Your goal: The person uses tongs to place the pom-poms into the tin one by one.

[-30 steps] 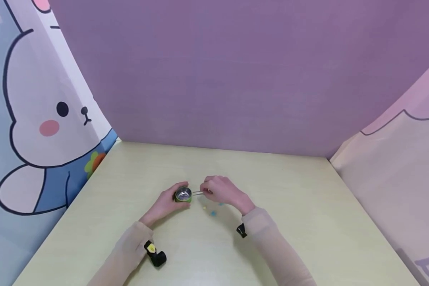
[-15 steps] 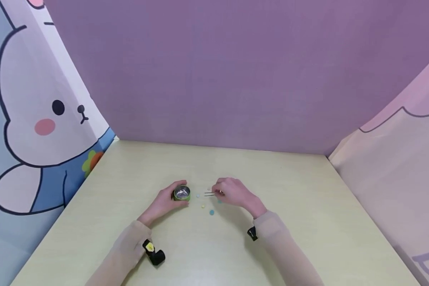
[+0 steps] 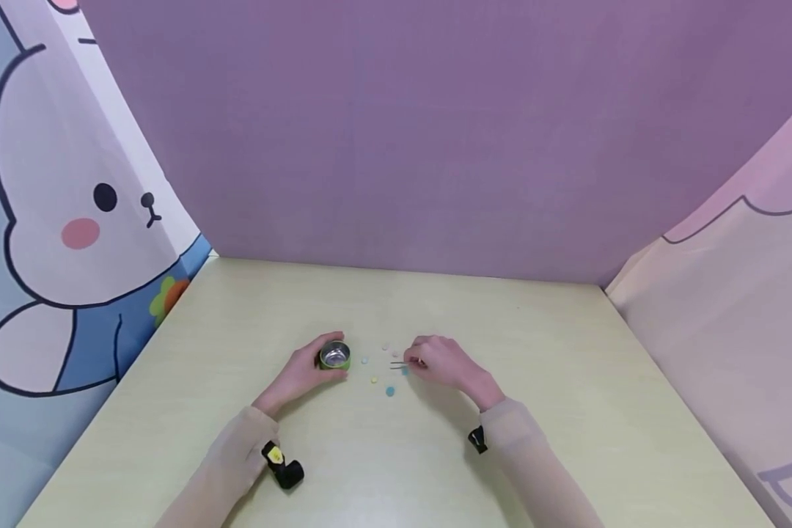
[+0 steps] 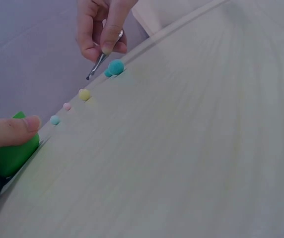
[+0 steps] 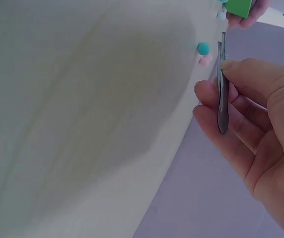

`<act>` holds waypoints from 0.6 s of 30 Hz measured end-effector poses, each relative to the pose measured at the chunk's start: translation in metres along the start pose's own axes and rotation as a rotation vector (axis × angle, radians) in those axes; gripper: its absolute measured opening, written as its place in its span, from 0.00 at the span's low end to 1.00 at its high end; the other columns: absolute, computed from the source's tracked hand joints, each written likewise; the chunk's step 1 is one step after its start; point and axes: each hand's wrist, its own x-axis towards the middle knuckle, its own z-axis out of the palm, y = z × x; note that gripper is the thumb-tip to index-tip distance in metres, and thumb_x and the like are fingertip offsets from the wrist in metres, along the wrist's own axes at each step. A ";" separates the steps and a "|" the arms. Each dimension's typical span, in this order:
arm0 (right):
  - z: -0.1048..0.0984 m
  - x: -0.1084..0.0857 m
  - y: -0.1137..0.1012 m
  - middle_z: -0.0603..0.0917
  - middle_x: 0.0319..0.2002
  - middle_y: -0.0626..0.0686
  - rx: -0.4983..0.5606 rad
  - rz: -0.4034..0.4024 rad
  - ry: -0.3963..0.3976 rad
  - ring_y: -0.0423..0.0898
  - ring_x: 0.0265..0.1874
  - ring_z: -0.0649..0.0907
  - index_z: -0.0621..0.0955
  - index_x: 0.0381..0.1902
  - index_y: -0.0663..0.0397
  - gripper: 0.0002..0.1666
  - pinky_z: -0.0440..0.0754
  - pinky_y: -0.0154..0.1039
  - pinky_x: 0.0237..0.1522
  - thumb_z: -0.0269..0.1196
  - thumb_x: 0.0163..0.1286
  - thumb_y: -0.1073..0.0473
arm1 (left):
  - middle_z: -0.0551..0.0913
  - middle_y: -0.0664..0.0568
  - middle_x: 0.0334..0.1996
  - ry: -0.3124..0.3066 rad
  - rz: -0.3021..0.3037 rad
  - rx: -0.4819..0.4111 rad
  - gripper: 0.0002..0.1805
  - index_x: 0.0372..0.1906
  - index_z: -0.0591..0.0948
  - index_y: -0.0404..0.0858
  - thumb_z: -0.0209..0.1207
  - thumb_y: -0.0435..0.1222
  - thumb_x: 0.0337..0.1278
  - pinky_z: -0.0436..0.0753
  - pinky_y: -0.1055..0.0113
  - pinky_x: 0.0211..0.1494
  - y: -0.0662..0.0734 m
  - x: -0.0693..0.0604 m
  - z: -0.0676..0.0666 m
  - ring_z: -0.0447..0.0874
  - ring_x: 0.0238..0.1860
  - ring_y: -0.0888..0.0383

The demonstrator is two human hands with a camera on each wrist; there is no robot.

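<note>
My left hand [image 3: 306, 370] curls round a small green tin [image 3: 335, 356] with a shiny metal inside, standing on the table; its thumb lies along the green side [image 4: 14, 157] in the left wrist view. Metal tweezers [image 5: 223, 94] are pinched between the thumb and fingers of my right hand [image 3: 444, 362], their tips apart with nothing between them, pointing toward the tin. Between the hands lie several small balls: a larger blue one [image 3: 390, 391], a blue one [image 3: 405, 371] beside the tweezers, a yellow one [image 3: 373, 380], a pale blue one [image 3: 364, 360] and pink ones [image 3: 386, 347].
The pale wooden table [image 3: 343, 455] runs back to a purple panel [image 3: 396, 147]. A curtain with a rabbit print [image 3: 59, 183] hangs at the left, and a pinkish printed one [image 3: 732, 315] at the right. Each sleeve carries a black wrist device.
My right hand has moved right, away from the tin, with the tweezers still pinched. Small balls near the tin have come into view. My left hand keeps its hold on the tin.
</note>
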 end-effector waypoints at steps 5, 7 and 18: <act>0.003 -0.007 0.004 0.85 0.31 0.47 0.007 0.022 -0.004 0.35 0.26 0.72 0.86 0.31 0.50 0.08 0.69 0.24 0.27 0.63 0.66 0.67 | 0.71 0.39 0.70 0.008 0.005 0.004 0.44 0.72 0.67 0.40 0.73 0.40 0.49 0.66 0.39 0.74 -0.001 0.000 -0.001 0.68 0.71 0.37; 0.003 -0.008 0.005 0.86 0.31 0.47 0.011 0.028 -0.003 0.35 0.26 0.72 0.87 0.32 0.50 0.08 0.70 0.24 0.27 0.63 0.66 0.66 | 0.71 0.39 0.70 0.012 0.011 0.006 0.44 0.72 0.67 0.40 0.73 0.40 0.48 0.66 0.39 0.74 -0.001 0.000 -0.001 0.69 0.70 0.37; 0.003 -0.016 0.007 0.88 0.34 0.47 0.011 0.070 -0.027 0.34 0.27 0.74 0.89 0.35 0.48 0.08 0.71 0.24 0.29 0.65 0.66 0.65 | 0.71 0.39 0.70 0.008 0.011 0.000 0.44 0.72 0.67 0.40 0.73 0.40 0.49 0.66 0.39 0.74 0.001 0.000 0.001 0.68 0.71 0.37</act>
